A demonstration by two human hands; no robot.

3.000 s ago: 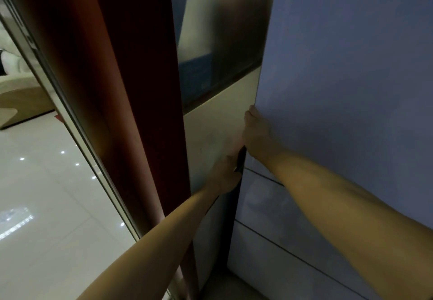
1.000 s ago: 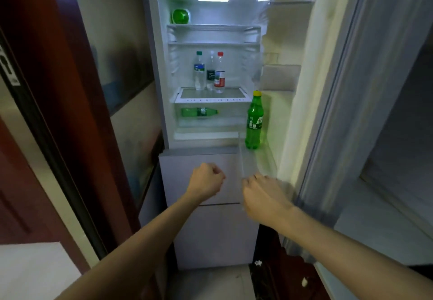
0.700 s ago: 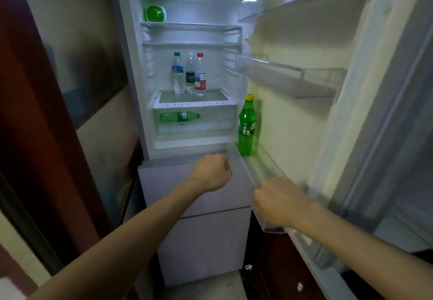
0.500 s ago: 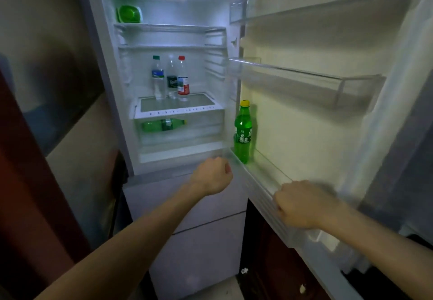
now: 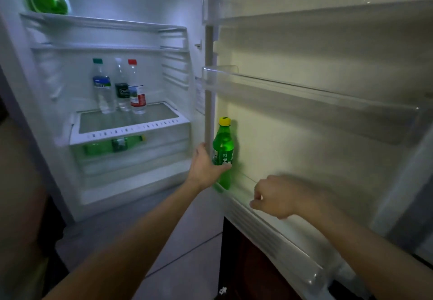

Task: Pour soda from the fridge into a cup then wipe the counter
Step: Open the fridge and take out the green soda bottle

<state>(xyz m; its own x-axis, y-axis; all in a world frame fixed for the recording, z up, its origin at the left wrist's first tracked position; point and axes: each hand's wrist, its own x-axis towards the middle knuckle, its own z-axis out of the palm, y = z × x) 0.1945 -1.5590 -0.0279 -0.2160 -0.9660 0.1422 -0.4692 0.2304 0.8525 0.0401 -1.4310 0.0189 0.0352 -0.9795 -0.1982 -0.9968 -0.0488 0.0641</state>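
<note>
While the left hand (image 5: 206,163) wraps the green soda bottle (image 5: 223,145), the shelf rail (image 5: 281,236) below its fingers could catch the base; right hand (image 5: 278,196) loosely curled, empty.

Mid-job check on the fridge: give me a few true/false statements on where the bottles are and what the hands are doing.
1. The left hand grips the upright green soda bottle on the door's bottom shelf. True.
2. Three bottles stand on the glass shelf inside. True.
3. The green bottle in the drawer stands upright. False: it lies on its side.
4. The right hand holds a bottle. False: it holds no bottle and is near the bottom shelf's rim.
5. The fridge door is shut. False: it is open.
</note>
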